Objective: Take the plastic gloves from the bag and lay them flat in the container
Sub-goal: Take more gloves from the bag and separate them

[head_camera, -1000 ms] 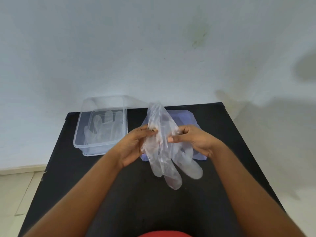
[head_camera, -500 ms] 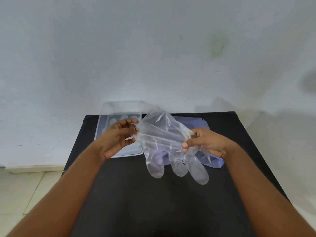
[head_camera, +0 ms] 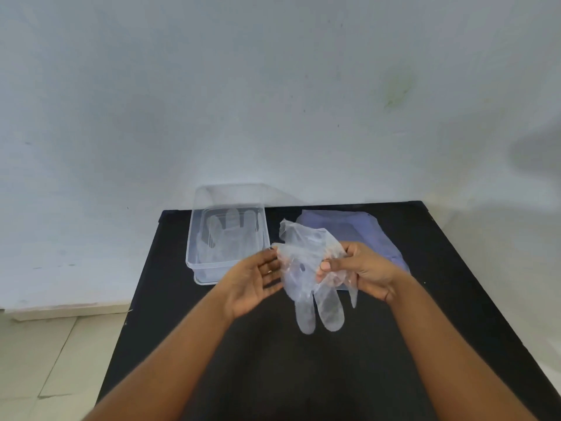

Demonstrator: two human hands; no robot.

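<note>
Soft, even light, a blurry shadow on the wall [head_camera: 534, 153] at right, wide-angle bending at edges

On the bench [head_camera: 303, 375] the container [head_camera: 194, 238] sits at about 11 o'clock with gloves [head_camera: 226, 238] lying in it. The bag [head_camera: 358, 229] is at 1 o'clock, just right of it. Both hands hold a glove [head_camera: 306, 265] above the middle, left hand [head_camera: 252, 284] at 9, right hand [head_camera: 361, 271] at 3.

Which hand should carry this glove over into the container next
Right, probably. The right hand pinches the plastic glove; the left hand is open beside it, nearer the clear container, and could flatten it there.
</note>
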